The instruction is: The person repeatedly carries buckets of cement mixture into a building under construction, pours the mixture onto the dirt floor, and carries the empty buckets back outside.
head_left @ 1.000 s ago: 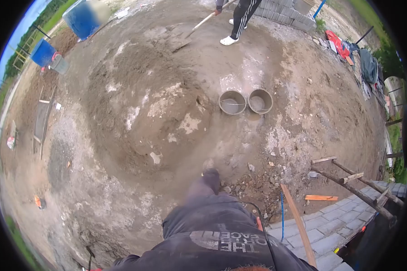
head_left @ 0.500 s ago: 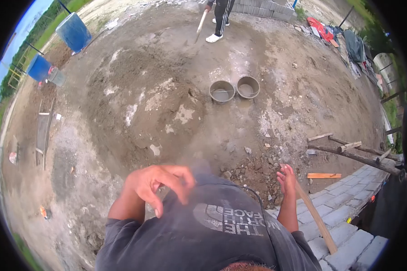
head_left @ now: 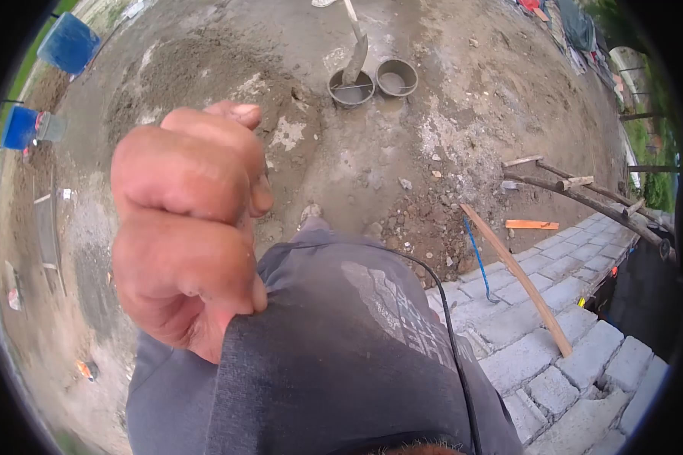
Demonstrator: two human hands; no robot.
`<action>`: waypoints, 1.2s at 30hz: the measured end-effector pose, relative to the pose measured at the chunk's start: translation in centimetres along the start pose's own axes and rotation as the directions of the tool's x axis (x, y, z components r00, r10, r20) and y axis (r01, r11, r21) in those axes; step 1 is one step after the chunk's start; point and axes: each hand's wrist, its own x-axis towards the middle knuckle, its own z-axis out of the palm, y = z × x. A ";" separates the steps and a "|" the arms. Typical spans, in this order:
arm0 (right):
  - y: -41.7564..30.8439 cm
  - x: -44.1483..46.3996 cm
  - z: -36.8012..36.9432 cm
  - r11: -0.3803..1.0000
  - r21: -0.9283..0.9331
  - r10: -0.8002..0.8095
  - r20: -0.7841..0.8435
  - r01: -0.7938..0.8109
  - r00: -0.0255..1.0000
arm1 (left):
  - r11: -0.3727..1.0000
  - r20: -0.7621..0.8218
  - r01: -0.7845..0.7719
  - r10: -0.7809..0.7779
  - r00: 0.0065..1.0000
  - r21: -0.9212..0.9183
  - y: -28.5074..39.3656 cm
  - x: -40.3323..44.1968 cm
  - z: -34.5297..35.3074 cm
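My left hand [head_left: 186, 235] is raised close to the camera with its fingers curled shut. It pinches the dark grey shirt [head_left: 318, 356] I wear, and the cloth is drawn up in a fold below the knuckles. The palm and most of the fingertips are hidden. A thin black cable [head_left: 449, 326] runs down over the shirt. My right hand is out of the picture. On the right, a wooden plank [head_left: 517, 277] leans by the grey block paving, with a blue strap [head_left: 478, 254] beside it.
Two round mortar buckets [head_left: 397, 79] stand ahead, a shovel [head_left: 356, 57] dipping into the left one. A mortar heap [head_left: 205, 83] lies left of them. Log poles [head_left: 584, 189] and an orange-toned board [head_left: 532, 224] lie right, near concrete blocks [head_left: 595, 353]. Blue drums [head_left: 70, 43] stand far left.
My left hand has come up toward the camera and closed on the shirt. My right hand has left the plank and the view. The co-worker's shovel has moved into a bucket.
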 end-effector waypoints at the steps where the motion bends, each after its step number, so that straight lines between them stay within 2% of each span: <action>1: 0.0 -0.2 1.1 1.000 -0.001 -0.017 0.008 0.017 1.000 | 0.999 -0.060 0.010 -0.012 0.998 -0.046 -0.4 0.8 -0.2; 2: -1.7 -2.1 3.3 0.999 0.005 -0.036 0.011 0.036 0.999 | 0.976 0.049 -0.029 0.040 0.998 -0.215 -1.8 2.4 -1.9; 4: -3.0 -0.8 3.5 0.994 0.000 -0.111 0.024 0.111 0.994 | 0.867 -0.065 -0.118 0.099 0.993 -0.485 -2.7 2.9 -1.3; 5: -2.8 -1.6 4.9 0.990 0.060 -0.129 0.015 0.128 0.992 | 0.780 -0.152 -0.162 0.087 0.985 -0.605 -2.3 3.0 1.4; 7: -4.3 -4.2 6.9 0.984 0.090 -0.152 -0.028 0.154 0.988 | 0.476 -0.314 -0.219 -0.129 0.940 -0.852 0.8 0.6 5.4; 9: -4.8 -6.2 9.7 0.972 0.130 -0.189 -0.051 0.194 0.981 | 0.219 -0.399 -0.367 -0.126 0.908 -0.904 0.1 0.4 5.5; 10: -4.7 -7.7 10.8 0.970 0.138 -0.195 -0.063 0.202 0.979 | 0.213 -0.415 -0.383 -0.132 0.900 -0.899 -0.1 -0.1 5.2; 11: -6.0 -10.6 11.9 0.975 0.076 -0.205 -0.054 0.209 0.977 | 0.128 -0.300 -0.282 -0.162 0.940 -0.951 0.2 -0.5 4.4; 13: -3.5 -11.1 13.5 0.941 0.087 -0.325 -0.035 0.327 0.945 | -0.064 -0.056 -0.071 -0.216 0.975 -0.995 0.7 -1.2 2.8; 14: -0.8 -11.6 12.6 0.946 0.025 -0.322 -0.034 0.323 0.946 | -0.087 0.081 0.064 -0.210 0.974 -0.994 1.1 -1.7 1.7; 16: 2.9 -8.8 12.3 0.934 -0.088 -0.347 -0.001 0.346 0.938 | -0.141 0.148 0.129 -0.137 0.979 -0.982 1.3 -2.3 2.3; 17: 4.9 -8.3 12.5 0.955 -0.074 -0.290 -0.039 0.286 0.956 | -0.164 0.182 0.164 -0.101 0.978 -0.973 1.6 -2.6 2.6; 19: 9.6 -7.6 11.6 0.986 -0.057 -0.161 -0.111 0.155 0.981 | -0.102 0.163 0.156 -0.059 0.985 -0.982 2.1 -2.5 2.3; 20: 14.0 -5.6 9.5 0.968 -0.037 -0.250 -0.105 0.248 0.962 | -0.079 0.161 0.158 -0.035 0.986 -0.984 2.6 -2.9 2.4; 21: 18.2 -2.9 7.5 0.877 -0.329 -0.395 -0.077 0.351 0.915 | -0.056 0.177 0.177 0.004 0.984 -0.983 2.9 -3.5 2.8; 22: 20.4 -2.1 6.5 0.801 -0.462 -0.453 -0.051 0.381 0.890 | -0.041 0.220 0.225 0.094 0.971 -0.974 3.0 -3.6 2.7; 23: 20.4 -3.2 6.2 0.815 -0.465 -0.418 -0.060 0.345 0.906 | -0.018 0.261 0.269 0.182 0.948 -0.963 3.1 -3.6 2.6; 24: 20.1 -4.5 5.7 0.883 -0.386 -0.324 -0.094 0.265 0.941 | 0.008 0.325 0.341 0.319 0.890 -0.940 2.7 -2.4 2.1; 25: 17.1 -8.1 6.5 0.940 -0.304 -0.197 -0.116 0.155 0.973 | 0.060 0.338 0.340 0.354 0.872 -0.939 3.2 -2.4 2.5; 26: 15.8 -9.8 6.5 0.961 -0.251 -0.147 -0.123 0.112 0.982 | 0.111 0.350 0.334 0.389 0.852 -0.936 3.6 -2.4 2.8; 27: 15.6 -10.4 6.4 0.972 -0.194 -0.157 -0.121 0.132 0.980 | 0.198 0.316 0.261 0.340 0.886 -0.945 4.2 -3.6 3.3; 28: 15.9 -10.7 6.0 0.976 -0.133 -0.189 -0.111 0.173 0.976 | 0.297 0.346 0.259 0.295 0.891 -0.919 5.3 -4.3 3.2; 29: 17.5 -9.7 5.0 0.957 -0.056 -0.289 -0.102 0.284 0.952 | 0.392 0.375 0.261 0.250 0.893 -0.882 6.3 -5.0 3.1; 31: 16.5 -11.0 5.0 0.971 0.117 -0.187 -0.160 0.207 0.969 | 0.588 0.538 0.380 0.115 0.835 -0.714 8.8 -6.0 2.3; 32: 16.1 -11.2 5.2 0.967 0.193 -0.132 -0.168 0.164 0.977 | 0.566 0.545 0.365 0.185 0.817 -0.739 9.0 -7.1 2.8; 35: 18.7 -9.7 3.8 0.945 -0.042 -0.326 -0.045 0.324 0.944 | 0.618 0.581 0.315 0.289 0.761 -0.720 9.7 -10.2 4.3; 36: 19.4 -9.0 3.0 0.947 -0.047 -0.321 -0.033 0.319 0.947 | 0.660 0.630 0.341 0.261 0.731 -0.669 9.5 -11.4 4.5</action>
